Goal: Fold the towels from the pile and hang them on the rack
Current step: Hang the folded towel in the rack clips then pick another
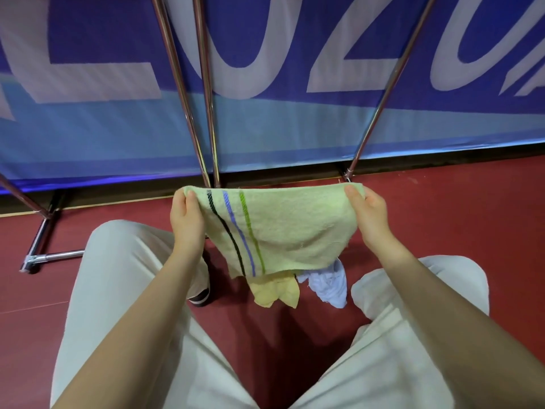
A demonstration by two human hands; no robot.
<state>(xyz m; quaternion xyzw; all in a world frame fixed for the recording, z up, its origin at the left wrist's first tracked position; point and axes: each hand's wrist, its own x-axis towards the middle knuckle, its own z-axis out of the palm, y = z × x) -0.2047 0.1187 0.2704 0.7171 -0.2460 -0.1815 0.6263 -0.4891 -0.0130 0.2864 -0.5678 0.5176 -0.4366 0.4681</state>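
A light green towel (289, 225) with black, blue and green stripes hangs spread between my two hands above the floor. My left hand (186, 222) pinches its top left corner. The top right corner is gripped by my right hand (370, 216). Below the towel a small pile lies on the floor: a yellow towel (275, 292) and a pale blue towel (331, 286), both partly hidden by the green one. The rack's chrome poles (206, 93) rise just behind the held towel, with another pole (383, 95) slanting up to the right.
My knees in light trousers (118, 276) frame the pile on both sides. A dark shoe (202, 296) shows by the left leg. The rack's base bar (50, 256) lies on the red floor at left. A blue banner (295, 122) with white letters stands behind the rack.
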